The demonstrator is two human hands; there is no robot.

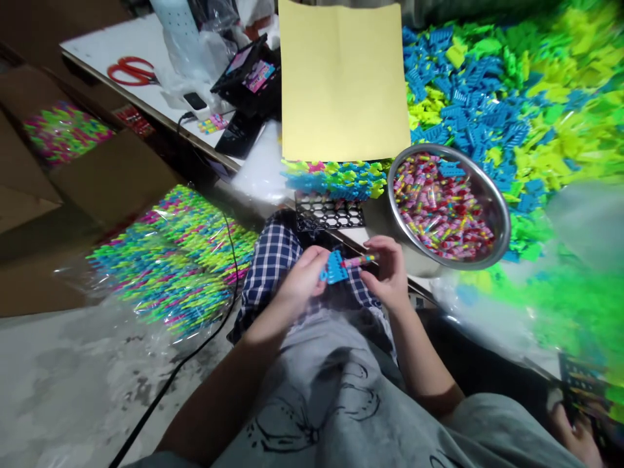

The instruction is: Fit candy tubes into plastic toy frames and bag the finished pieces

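Over my lap, my left hand [312, 270] pinches a flat blue toothed plastic piece [336, 268]. A thin, colourfully patterned stick [359, 260] points right from the piece's edge, its left end touching the piece; I cannot tell whether it is pushed in. My right hand [389, 270] is curved around the stick's free end, thumb and fingers apart, with a visible gap to the stick. Just beyond the hands is a black grid rack [330, 213]. Behind it stand rows of blue, yellow and pink plastic pieces [336, 177], partly under a yellow sheet [344, 84].
A steel bowl [507, 224] of small patterned sticks stands to the right, before a heap of blue, green and yellow pieces [478, 110]. Left are bagged colourful pieces [180, 260], a black cable [195, 348] and orange scissors [131, 70]. Another person's hand [575, 432] shows lower right.
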